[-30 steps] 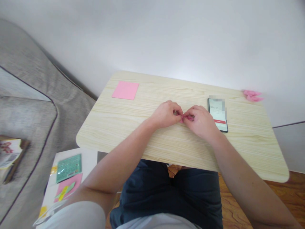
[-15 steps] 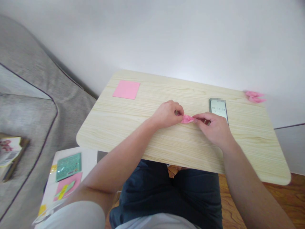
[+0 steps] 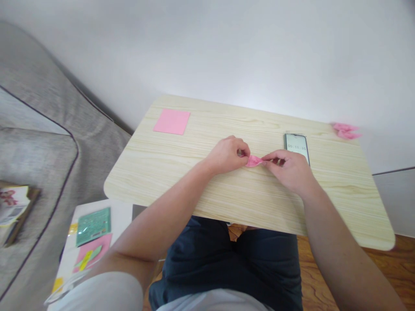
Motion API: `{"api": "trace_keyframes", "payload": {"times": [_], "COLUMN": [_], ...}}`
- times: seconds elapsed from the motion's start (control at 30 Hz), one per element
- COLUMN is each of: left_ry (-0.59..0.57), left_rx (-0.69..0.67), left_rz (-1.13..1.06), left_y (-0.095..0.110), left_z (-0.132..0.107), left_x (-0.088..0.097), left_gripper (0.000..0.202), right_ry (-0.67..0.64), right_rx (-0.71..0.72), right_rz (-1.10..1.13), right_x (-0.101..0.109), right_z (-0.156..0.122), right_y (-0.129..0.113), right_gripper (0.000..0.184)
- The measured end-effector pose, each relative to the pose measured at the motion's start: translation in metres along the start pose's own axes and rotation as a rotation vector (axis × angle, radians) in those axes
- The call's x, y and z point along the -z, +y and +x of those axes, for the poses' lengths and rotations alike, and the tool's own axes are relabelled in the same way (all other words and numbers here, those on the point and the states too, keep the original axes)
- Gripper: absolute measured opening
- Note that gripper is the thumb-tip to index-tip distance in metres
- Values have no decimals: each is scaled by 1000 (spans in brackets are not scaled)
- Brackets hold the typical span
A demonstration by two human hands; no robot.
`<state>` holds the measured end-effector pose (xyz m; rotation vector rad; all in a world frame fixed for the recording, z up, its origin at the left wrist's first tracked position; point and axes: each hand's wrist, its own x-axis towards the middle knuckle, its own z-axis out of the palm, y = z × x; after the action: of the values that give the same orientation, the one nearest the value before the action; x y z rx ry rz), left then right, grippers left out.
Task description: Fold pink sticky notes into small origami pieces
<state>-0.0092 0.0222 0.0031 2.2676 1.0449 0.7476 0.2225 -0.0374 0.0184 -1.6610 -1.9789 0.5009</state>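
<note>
Between my two hands, just above the pale wood table [image 3: 246, 198], is a small folded piece of pink paper [image 3: 254, 161]. My left hand [image 3: 229, 154] pinches its left end between thumb and fingertips. The right end is pinched by my right hand [image 3: 287, 169], whose thumb and index finger meet at the tip. Fingers cover both ends, so only the crumpled middle shows. Partly behind my right hand lies a phone [image 3: 296, 144] with a running timer on its screen.
A flat pink paper square [image 3: 171, 121] lies at the table's far left. At the far right corner sits a crumpled pink paper piece [image 3: 346, 130]. Below left, a white surface [image 3: 121, 211] carries a green packet [image 3: 94, 226] and pink paper [image 3: 105, 242]. A grey sofa [image 3: 97, 160] stands left.
My right hand has shifted very slightly left and up, still pinching the pink paper. The left hand stays almost where it was. The phone's timer has advanced.
</note>
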Motion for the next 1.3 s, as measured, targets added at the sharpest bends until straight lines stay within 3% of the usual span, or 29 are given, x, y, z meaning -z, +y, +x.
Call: {"api": "trace_keyframes", "payload": {"times": [0.53, 1.3], "left_ry": [-5, -1], "left_rx": [-11, -45], "left_rz": [13, 69], "left_y": [0, 4], "left_z": [0, -2], "left_x": [-1, 2], "left_gripper": [18, 8], "right_ry": [-20, 24], "right_rx": [169, 185], "right_rz": [-103, -175], "right_x": [-17, -26], "right_z": [14, 16], "right_y": [-18, -19], "right_gripper": [12, 8]}}
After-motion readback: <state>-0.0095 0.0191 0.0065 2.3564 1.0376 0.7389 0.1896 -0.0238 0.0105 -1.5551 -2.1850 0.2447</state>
